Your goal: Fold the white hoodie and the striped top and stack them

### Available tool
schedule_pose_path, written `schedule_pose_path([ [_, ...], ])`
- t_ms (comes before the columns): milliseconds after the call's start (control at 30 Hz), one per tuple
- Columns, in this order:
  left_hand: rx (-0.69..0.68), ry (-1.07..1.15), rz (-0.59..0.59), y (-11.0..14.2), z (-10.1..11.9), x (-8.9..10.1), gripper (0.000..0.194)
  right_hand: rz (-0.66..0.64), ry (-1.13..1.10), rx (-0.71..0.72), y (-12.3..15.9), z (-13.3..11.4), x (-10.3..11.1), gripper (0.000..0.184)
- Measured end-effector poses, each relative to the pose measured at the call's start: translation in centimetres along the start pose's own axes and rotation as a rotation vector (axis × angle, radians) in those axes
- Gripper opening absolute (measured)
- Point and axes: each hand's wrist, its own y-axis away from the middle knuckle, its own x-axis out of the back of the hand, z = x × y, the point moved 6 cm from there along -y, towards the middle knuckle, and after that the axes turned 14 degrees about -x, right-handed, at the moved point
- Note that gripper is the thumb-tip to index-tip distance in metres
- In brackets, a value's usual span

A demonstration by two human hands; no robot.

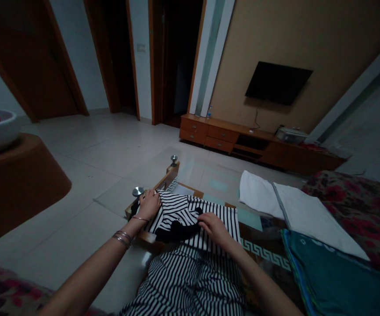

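Black-and-white striped top (193, 219) lies spread on the glass-topped coffee table (163, 180), a dark section turned in across its front; the rest remains unfolded. Left hand (148, 204), bangles (122, 239) at the wrist, curls over the top's left edge; whether it pinches the fabric, cannot tell. Right hand (214, 228) rests open, palm down, on the stripes, arm angled in. Just right, a folded teal cloth (328, 272), then folded white cloths (311, 221). Farther off, a low wooden TV cabinet (259, 140).

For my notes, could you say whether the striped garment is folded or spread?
Partly folded: the striped garment has a black part lying over it.
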Motion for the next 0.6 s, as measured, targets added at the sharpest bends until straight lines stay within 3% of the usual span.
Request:
schedule_pose_path([
  [67, 0.025, -0.016, 0.072, 0.0, 0.8, 0.9, 0.038, 0.070, 0.010, -0.083, -2.5, 0.7, 0.7, 0.023],
  [167, -0.120, 0.043, 0.121, 0.4, 3.8, 1.5, 0.040, 0.008, 0.026, -0.194, -6.5, 1.2, -0.6, 0.025],
  [300, -0.322, 0.191, -0.022, 1.8, 6.9, -0.1, 0.042, -0.055, -0.107, -0.191, -10.2, 0.8, -3.5, 0.034],
  [433, -0.338, 0.271, -0.092, 2.7, 6.8, -1.3, 0.045, -0.025, -0.125, -0.205, -11.1, 1.4, -4.2, 0.037],
  [533, -0.338, 0.321, -0.042, 2.7, 5.5, -0.7, 0.041, -0.053, -0.071, -0.215, -10.0, 1.6, -3.3, 0.032],
  [600, -0.270, 0.302, 0.017, 2.7, 3.6, 0.1, 0.038, 0.012, -0.022, -0.210, -8.3, 1.0, -2.2, 0.028],
])
